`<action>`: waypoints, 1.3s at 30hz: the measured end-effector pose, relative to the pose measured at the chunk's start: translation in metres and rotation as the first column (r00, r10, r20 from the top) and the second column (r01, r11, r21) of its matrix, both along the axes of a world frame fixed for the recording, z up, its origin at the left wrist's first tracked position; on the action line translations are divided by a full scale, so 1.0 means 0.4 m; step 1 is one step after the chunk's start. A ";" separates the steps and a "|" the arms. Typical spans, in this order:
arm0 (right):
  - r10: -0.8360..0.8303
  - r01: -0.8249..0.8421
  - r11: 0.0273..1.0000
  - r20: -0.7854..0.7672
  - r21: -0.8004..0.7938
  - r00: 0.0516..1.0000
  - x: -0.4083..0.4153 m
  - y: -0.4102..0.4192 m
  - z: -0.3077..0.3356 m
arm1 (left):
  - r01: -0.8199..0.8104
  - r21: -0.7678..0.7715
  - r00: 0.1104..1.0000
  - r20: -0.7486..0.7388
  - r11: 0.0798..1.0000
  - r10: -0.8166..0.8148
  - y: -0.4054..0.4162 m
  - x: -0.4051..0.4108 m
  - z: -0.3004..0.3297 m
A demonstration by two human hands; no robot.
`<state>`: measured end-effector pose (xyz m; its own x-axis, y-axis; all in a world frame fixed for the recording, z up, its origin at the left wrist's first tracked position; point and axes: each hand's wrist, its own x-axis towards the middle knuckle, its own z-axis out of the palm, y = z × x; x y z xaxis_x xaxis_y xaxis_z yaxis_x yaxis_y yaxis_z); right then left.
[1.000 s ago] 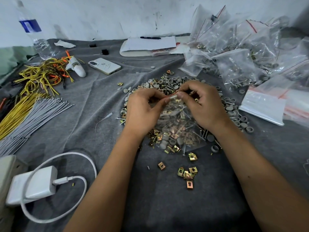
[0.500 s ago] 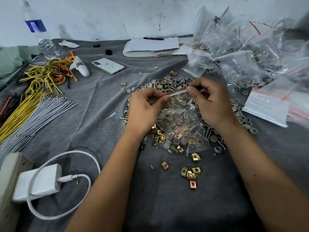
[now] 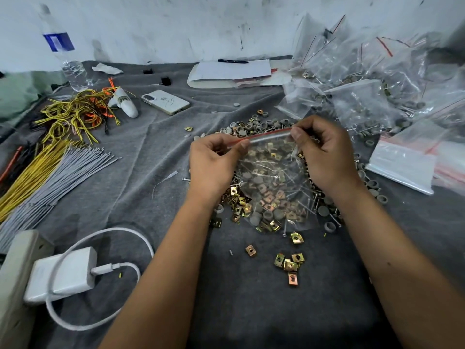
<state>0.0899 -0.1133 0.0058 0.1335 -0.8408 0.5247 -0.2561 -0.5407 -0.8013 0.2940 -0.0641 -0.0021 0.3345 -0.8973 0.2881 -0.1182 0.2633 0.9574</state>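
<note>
My left hand [image 3: 211, 159] pinches the bag [image 3: 274, 187] seal | my right hand [image 3: 324, 152] pinches its other end | bag hangs over the parts pile [image 3: 254, 127]

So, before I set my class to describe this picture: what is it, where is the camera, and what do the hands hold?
There is no machine here: a person works with bare hands. The picture comes from a camera worn on the head, looking down, so the forearms enter from below. The left hand and right hand each pinch the red-striped top edge of a clear zip bag holding brass clips and grey caps. Under it, on a grey cloth, lies a loose pile of the same parts. Filled bags are heaped at the right; wires, a phone and a charger lie at the left.
</note>
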 end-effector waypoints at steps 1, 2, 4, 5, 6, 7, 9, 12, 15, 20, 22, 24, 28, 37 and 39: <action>0.005 -0.005 1.000 0.001 0.004 1.000 0.000 -0.001 0.000 | -0.001 -0.010 1.000 0.009 1.000 0.001 -0.001 0.000 -0.001; 0.010 -0.010 1.000 0.006 0.006 1.000 0.000 -0.001 -0.001 | -0.004 -0.022 1.000 0.020 1.000 0.004 -0.003 0.001 -0.003; 0.012 -0.013 1.000 0.022 0.013 1.000 -0.001 -0.002 -0.003 | -0.006 -0.039 0.999 0.033 0.999 0.008 -0.006 0.002 -0.006; 0.016 -0.017 1.000 0.035 0.020 0.999 -0.001 -0.002 -0.004 | 0.000 -0.040 1.000 0.024 0.999 0.001 -0.006 0.002 -0.007; 0.019 -0.021 0.999 0.053 0.028 0.998 -0.003 -0.003 -0.003 | 0.010 -0.037 1.000 0.008 0.999 -0.010 -0.005 0.001 -0.007; 0.017 -0.020 0.999 0.075 0.035 0.997 -0.005 -0.004 -0.003 | 0.020 -0.034 1.000 -0.013 0.999 -0.021 -0.005 0.001 -0.006; -0.002 -0.003 0.999 0.117 0.039 0.993 -0.010 -0.009 -0.001 | 0.023 -0.043 0.998 -0.063 0.999 -0.025 -0.005 0.001 -0.006; -0.015 0.011 1.000 0.134 0.025 0.991 -0.016 -0.017 -0.001 | 0.019 -0.064 0.993 -0.119 0.998 -0.027 -0.008 0.005 -0.007; -0.002 0.001 1.000 0.135 0.014 0.991 -0.016 -0.018 -0.005 | 0.017 -0.079 0.993 -0.115 0.997 -0.026 -0.009 0.006 -0.005; 0.034 -0.033 0.999 0.136 -0.012 0.990 -0.021 -0.018 -0.001 | -0.016 -0.068 0.996 0.090 0.998 0.022 -0.002 0.011 -0.003; 0.060 -0.058 0.998 0.118 -0.017 0.991 -0.020 -0.015 0.000 | -0.024 -0.031 0.985 0.170 0.999 0.029 -0.001 0.009 -0.001; 0.070 -0.070 0.998 0.105 -0.004 0.992 -0.018 -0.011 0.000 | -0.019 -0.009 0.983 0.180 1.000 0.021 -0.001 0.006 0.002; 0.073 -0.074 0.997 0.089 0.000 0.993 -0.016 -0.009 0.003 | -0.020 -0.009 0.992 0.125 1.000 0.021 0.004 0.003 0.004; 0.166 -0.167 0.985 -0.030 -0.033 0.986 -0.008 -0.014 -0.007 | 0.007 -0.016 0.965 0.262 1.000 -0.002 0.010 -0.009 0.013; 0.161 -0.161 0.987 -0.007 -0.013 0.987 -0.007 -0.009 -0.005 | 0.006 -0.003 0.976 0.216 1.000 -0.005 0.012 -0.009 0.014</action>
